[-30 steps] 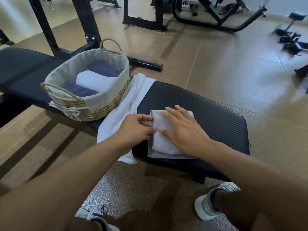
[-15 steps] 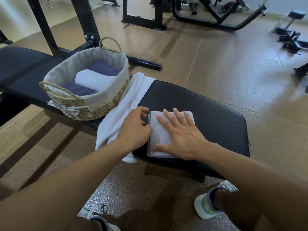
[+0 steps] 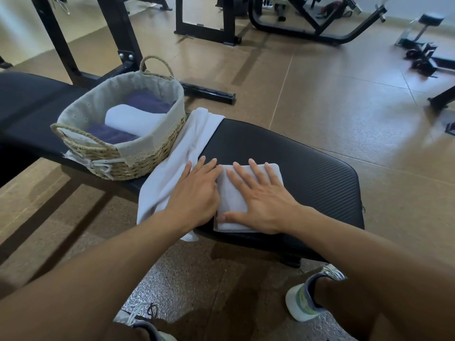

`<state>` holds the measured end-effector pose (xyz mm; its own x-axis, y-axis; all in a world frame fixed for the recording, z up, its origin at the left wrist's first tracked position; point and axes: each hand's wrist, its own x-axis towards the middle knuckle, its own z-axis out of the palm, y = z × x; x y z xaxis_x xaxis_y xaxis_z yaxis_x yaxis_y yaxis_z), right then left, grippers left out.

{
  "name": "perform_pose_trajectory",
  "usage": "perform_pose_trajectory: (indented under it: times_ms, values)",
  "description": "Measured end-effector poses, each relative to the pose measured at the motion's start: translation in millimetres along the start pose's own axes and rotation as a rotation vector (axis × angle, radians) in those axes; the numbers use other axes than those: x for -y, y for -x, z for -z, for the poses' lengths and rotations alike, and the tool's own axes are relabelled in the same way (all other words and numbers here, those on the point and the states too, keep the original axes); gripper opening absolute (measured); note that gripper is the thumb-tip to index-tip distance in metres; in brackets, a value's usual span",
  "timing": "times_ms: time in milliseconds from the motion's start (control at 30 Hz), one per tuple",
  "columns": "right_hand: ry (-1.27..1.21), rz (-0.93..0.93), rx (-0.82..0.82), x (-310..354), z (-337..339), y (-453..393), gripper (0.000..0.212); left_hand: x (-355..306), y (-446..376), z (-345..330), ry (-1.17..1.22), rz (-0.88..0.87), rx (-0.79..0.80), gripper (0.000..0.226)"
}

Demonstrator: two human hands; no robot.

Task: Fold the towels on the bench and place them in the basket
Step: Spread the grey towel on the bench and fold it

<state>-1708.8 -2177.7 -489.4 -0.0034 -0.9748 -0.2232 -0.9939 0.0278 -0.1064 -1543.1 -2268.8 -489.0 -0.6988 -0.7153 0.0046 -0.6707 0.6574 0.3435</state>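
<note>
Both hands flat, fingers straight: right hand (image 3: 261, 200) presses folded towel (image 3: 234, 200) on counter (image 3: 307, 168), left hand (image 3: 197, 190) beside it (probably touching edge). Soft, light; lift by pinching folded sides.

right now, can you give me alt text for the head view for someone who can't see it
Two hands press flat on a black gym bench: the right hand on a small folded white towel, the left hand beside it on an unfolded white towel. A lined wicker basket holding rolled white and purple towels stands further left.
</note>
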Motion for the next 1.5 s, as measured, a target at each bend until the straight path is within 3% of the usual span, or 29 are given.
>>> perform_pose_trajectory:
  times_ms: [100, 267, 433, 567, 733, 900, 1033, 1233, 1300, 1400, 1500]
  values:
    - [-0.039, -0.041, -0.015, -6, 11, 3, 0.109, 2, -1, -5, 0.062, 0.007, -0.012, 0.054]
    - [-0.017, -0.175, -0.074, -34, 21, 6, 0.082, -2, -3, -12, 0.052, -0.036, -0.078, 0.052]
    - [-0.113, -0.157, -0.071, -28, 5, 4, 0.069, -26, 4, -19, -0.075, -0.139, 0.006, 0.071]
    - [-0.08, -0.162, -0.125, -23, -6, 2, 0.07, -28, 3, -25, -0.18, -0.109, 0.071, 0.06]
    - [-0.084, -0.146, -0.166, -24, -15, 1, 0.071, -21, 2, -28, -0.194, -0.103, 0.09, 0.086]
    - [-0.122, -0.12, -0.144, -30, -18, -1, 0.071, -17, 3, -34, -0.147, -0.102, 0.099, 0.084]
    - [-0.141, -0.104, -0.146, -32, -19, -1, 0.072, -17, 3, -35, -0.142, -0.1, 0.116, 0.069]
    - [-0.249, -0.103, -0.083, -36, -8, -4, 0.076, -19, 2, -32, -0.151, -0.08, 0.137, 0.069]
    - [-0.367, -0.157, -0.081, -42, 5, -3, 0.08, -19, 1, -29, -0.165, -0.078, 0.14, 0.07]
    - [-0.415, -0.392, -0.159, -60, 26, 5, 0.076, -21, -1, -26, -0.175, -0.073, 0.127, 0.074]
    - [-0.428, -0.519, 0.057, -74, 37, 11, 0.062, -28, -4, -23, -0.177, -0.06, 0.09, 0.07]
